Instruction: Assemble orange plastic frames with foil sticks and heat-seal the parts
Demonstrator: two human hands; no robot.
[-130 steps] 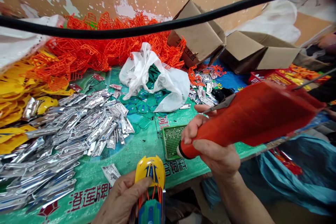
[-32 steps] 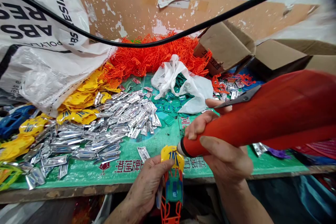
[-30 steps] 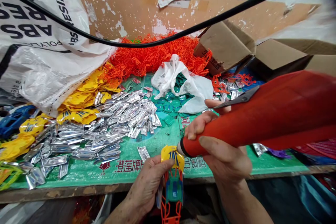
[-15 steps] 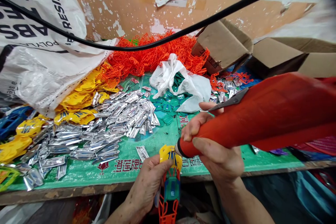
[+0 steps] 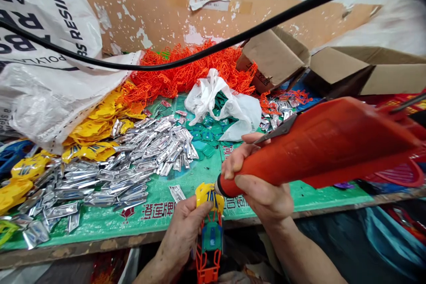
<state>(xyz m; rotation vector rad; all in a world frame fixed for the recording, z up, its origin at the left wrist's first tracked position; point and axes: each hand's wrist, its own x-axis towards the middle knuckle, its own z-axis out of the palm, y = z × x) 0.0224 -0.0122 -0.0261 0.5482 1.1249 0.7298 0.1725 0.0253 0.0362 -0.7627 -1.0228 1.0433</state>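
Observation:
My left hand is closed around a toy car near the table's front edge. The toy has a yellow front piece with blue markings, a green transparent middle and an orange frame at its lower end. My right hand grips a red power screwdriver with a grey lever along its top. Its dark-collared tip meets the right side of the yellow piece; the exact contact point is too small to make out. A single silver part lies just beyond my left hand.
Silver parts and yellow shells are heaped at left beside a white sack. Orange frames pile at the back, near a white plastic bag with green pieces. Cardboard boxes stand back right. A black cable crosses overhead.
The whole view has shifted slightly, so the table's contents appear a little further left. Both hands keep their holds, and the screwdriver tip stays at the yellow piece.

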